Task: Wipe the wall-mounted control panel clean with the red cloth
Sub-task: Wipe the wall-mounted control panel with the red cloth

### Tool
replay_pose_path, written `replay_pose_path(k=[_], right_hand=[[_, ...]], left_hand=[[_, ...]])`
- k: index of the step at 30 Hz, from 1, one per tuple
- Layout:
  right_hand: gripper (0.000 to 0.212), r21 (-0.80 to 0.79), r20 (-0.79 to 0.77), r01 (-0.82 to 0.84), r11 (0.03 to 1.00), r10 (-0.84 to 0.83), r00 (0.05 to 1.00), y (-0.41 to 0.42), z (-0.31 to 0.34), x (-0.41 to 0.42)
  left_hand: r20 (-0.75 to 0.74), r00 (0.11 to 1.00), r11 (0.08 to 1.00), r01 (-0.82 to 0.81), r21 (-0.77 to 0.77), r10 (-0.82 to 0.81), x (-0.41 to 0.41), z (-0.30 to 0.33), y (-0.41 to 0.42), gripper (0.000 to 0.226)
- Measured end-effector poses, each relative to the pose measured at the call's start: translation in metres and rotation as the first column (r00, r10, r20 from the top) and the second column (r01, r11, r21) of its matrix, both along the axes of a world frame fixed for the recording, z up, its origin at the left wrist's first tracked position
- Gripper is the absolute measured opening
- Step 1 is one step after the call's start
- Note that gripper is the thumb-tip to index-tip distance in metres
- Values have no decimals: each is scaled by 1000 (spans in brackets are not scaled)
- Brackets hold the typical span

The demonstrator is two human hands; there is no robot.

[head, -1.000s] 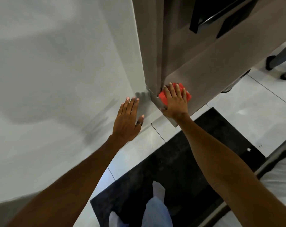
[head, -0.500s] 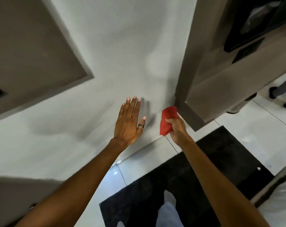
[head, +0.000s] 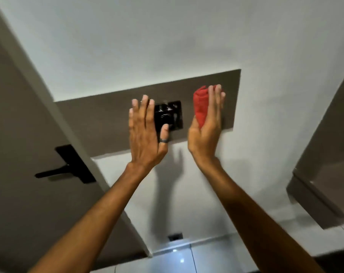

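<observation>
A glossy black control panel [head: 172, 115] is mounted on a brown strip [head: 100, 119] across the white wall. My left hand [head: 145, 133], fingers spread and a dark ring on the thumb, lies flat over the panel's left edge and hides part of it. My right hand [head: 206, 131] holds a bunched red cloth [head: 200, 107] just right of the panel, pressed toward the brown strip. A narrow gap of brown strip separates the cloth from the panel.
A brown door [head: 19, 134] with a black lever handle [head: 62, 170] stands at the left. A brown cabinet [head: 325, 174] juts out at the right. A small black outlet [head: 175, 237] sits low on the wall above shiny floor tiles [head: 177, 259].
Both hands have risen from low on the wall to the brown strip. The red cloth left the cabinet corner and now sits beside the panel. The view tilted upward.
</observation>
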State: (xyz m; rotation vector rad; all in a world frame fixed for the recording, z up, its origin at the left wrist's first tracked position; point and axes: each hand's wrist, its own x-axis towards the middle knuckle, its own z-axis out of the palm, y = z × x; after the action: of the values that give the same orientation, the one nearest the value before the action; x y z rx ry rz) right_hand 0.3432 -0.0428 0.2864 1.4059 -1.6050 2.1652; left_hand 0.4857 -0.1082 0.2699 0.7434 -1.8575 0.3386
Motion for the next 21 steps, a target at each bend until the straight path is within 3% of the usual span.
replay_pose_path(k=[4,7,10,14,16,19,21], right_hand=[[73,155,-405,109,982,-38,913,-48,-22,39],[78,138,-548,163,977,-62,834,-62,-40,33],[66,21,-667,204,979,-139,732,-73,-46,5],[57,-286,-796,205,936,-351,494,-102,-33,-27],[55,-360,-767,182,915,-401,500,-110,-24,-22],[52,-318,-642,219,923,-379,667,-111,-38,12],[52,-341,-647,214,915,-394,653,-115,-47,10]], left_hand=[[-40,993,993,-113,-30,111,59,20,-27,68],[-17,986,984,-166,-69,166,84,22,-44,67],[49,981,973,-179,-145,188,93,20,-59,65],[138,961,953,-207,-223,241,91,18,-85,60],[145,938,923,-268,-276,315,88,15,-98,59],[93,912,872,-345,-348,399,82,7,-107,60],[47,914,868,-365,-336,403,75,5,-107,61]])
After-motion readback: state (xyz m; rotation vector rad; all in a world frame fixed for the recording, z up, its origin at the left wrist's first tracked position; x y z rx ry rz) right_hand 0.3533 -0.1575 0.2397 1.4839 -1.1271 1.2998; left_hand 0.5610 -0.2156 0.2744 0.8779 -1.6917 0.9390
